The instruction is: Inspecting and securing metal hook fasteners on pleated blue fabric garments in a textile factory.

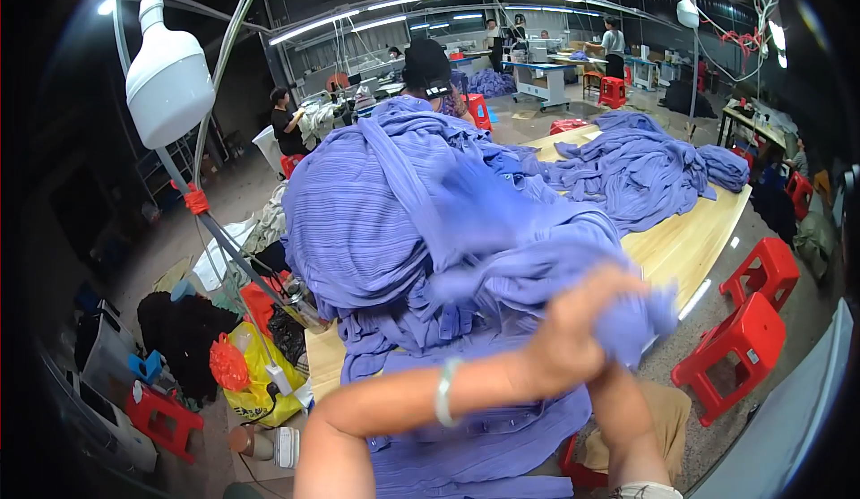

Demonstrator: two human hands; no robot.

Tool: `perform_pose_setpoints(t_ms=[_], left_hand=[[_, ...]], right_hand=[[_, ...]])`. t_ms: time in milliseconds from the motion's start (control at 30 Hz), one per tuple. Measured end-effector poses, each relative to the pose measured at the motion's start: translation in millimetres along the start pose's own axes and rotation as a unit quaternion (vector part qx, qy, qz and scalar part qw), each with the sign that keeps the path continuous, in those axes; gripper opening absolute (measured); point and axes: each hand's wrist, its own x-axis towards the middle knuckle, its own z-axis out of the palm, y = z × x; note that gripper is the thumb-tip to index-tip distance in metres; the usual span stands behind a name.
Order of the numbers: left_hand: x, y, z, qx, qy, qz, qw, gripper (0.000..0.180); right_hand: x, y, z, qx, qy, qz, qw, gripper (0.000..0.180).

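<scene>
Periwinkle-blue ribbed knit garments (pixel 358 212) are heaped high on the table before me. My left forearm, with a pale bangle, crosses in front to the right. My left hand (pixel 569 333), smeared by motion, is closed on a bunched blue knit garment (pixel 627 329), part of which sticks out past the fingers. My right forearm (pixel 632 432) rises from the lower right and meets the left hand at the wrist. The right hand's fingers are hidden or blend into the blur there. A blurred fold of darker blue cloth (pixel 479 199) lies over the heap. More of the knit is spread flat beneath my arms.
A second blue pile (pixel 627 167) lies on the wooden tabletop (pixel 694 239). Red stools (pixel 739 356) stand at the right. A yellow bag (pixel 255 374) and dark cloth (pixel 184 342) sit at the left. A white bulb (pixel 168 82) hangs beside a pole. Other people work farther back.
</scene>
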Motion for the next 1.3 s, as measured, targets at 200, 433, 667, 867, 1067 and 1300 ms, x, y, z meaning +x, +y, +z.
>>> perform_pose_setpoints(t_ms=[200, 433, 667, 867, 1067, 1300], left_hand=[[-75, 13, 9, 0.225, -0.207, 0.181, 0.935, 0.027], [-80, 42, -75, 0.202, 0.019, -0.06, 0.977, 0.041], [-201, -9, -207, -0.069, 0.383, -0.346, 0.854, 0.025], [-252, -11, -188, -0.051, 0.327, -0.484, 0.81, 0.027], [-250, -17, -181, -0.029, 0.267, -0.496, 0.826, 0.028], [-251, -29, -177, 0.015, 0.251, -0.472, 0.845, 0.041]], right_hand=[[-13, 13, -41, 0.128, -0.084, 0.111, 0.982, 0.052], [-52, 2, -137, 0.02, -0.214, 0.228, 0.95, 0.055], [-18, -43, -134, -0.151, -0.358, 0.269, 0.881, 0.043], [-43, -44, -136, -0.155, -0.46, 0.386, 0.785, 0.047], [-58, -57, -146, -0.277, -0.326, 0.332, 0.841, 0.028], [-53, -94, -80, -0.103, -0.219, 0.199, 0.95, 0.033]])
